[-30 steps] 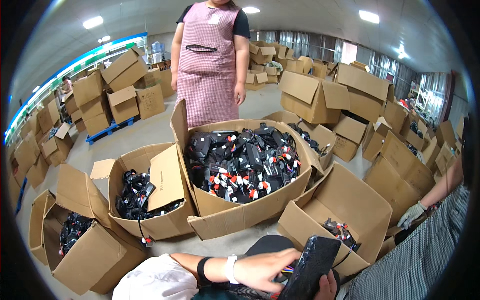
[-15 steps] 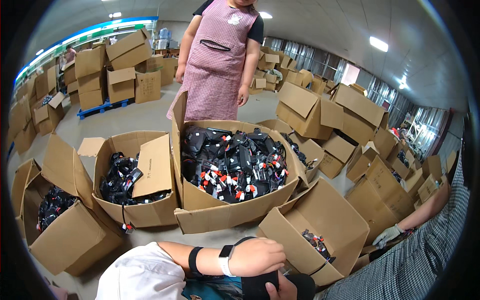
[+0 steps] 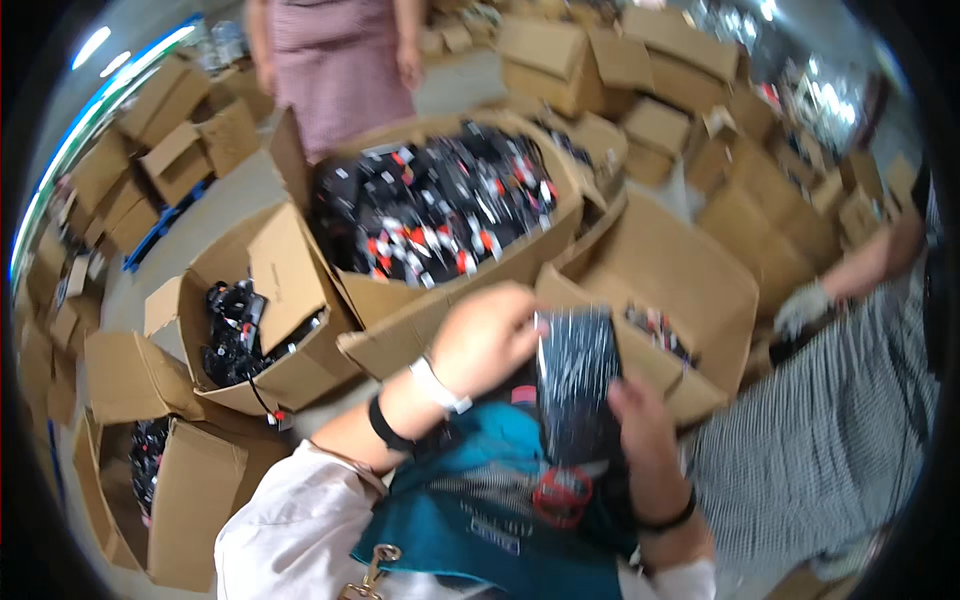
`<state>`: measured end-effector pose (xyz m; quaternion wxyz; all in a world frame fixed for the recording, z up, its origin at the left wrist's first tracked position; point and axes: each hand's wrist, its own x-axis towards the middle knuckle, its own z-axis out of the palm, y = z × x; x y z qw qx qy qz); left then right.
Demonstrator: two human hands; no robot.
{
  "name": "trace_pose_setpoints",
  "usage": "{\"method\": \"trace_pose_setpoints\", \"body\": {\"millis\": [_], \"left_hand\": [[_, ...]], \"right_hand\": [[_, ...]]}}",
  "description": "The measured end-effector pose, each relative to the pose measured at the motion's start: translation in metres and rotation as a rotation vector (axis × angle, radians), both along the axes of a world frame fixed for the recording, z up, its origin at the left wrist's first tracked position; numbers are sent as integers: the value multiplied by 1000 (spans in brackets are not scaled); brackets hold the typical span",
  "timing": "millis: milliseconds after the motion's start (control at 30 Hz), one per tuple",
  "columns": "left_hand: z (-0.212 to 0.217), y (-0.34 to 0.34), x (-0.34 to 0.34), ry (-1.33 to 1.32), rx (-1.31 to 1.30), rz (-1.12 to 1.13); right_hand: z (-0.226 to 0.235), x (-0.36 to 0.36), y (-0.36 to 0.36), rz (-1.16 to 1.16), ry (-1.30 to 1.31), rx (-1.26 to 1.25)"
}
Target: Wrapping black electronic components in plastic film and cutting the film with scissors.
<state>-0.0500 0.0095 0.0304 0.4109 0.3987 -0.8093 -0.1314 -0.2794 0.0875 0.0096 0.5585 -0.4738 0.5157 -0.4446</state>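
Observation:
Above my lap, both hands hold a dark, flat rectangular object (image 3: 578, 375) with a glossy, streaked face. Its exact kind is blurred. My left hand (image 3: 487, 338), with a white watch strap and a black band at the wrist, closes its fingertips on the object's upper left edge. On the lower right side, my right hand (image 3: 645, 425) grips it with the thumb along the edge; the fingers behind are hidden. Just beyond my hands stands a large open carton (image 3: 440, 310) heaped with black wired parts (image 3: 430, 205) that have red and white connectors.
An open carton (image 3: 715, 270) with a few wired parts stands beyond my right hand. More cartons of black parts (image 3: 235, 325) sit to the left. One person in a pink checked apron (image 3: 340, 70) stands ahead; another's gloved hand (image 3: 803, 308) is at the right.
My view has tilted down and turned. The dark object, mostly covered before, now shows its glossy face. My left hand has moved from over it to its upper edge.

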Motion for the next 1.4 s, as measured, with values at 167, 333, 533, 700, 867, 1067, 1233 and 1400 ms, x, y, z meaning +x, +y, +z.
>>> {"method": "trace_pose_setpoints", "body": {"millis": [167, 333, 533, 700, 867, 1067, 1233, 1400], "left_hand": [[0, 2, 4, -61, -123, 64], [9, 24, -10, -335, -259, -104], [2, 22, -6, -355, -289, 77], [7, -1, 8, -240, -221, 298], [3, 42, -24, -223, -225, -149], [3, 7, 11, -217, -188, 325], [23, 37, -10, -163, -176, 10], [6, 54, -30, -217, -322, -62]], "right_hand": [[8, -7, -33, 42, -255, -153], [2, 9, -31, -27, -214, -209], [-1, 12, -23, -69, -281, -246], [-5, 12, -30, -87, -314, -276], [1, 24, -22, -107, -291, -267], [-8, 19, -2, -164, -140, -370], [-14, 31, 10, -92, -5, -400], [-18, 37, 13, 23, 246, -464]]}}
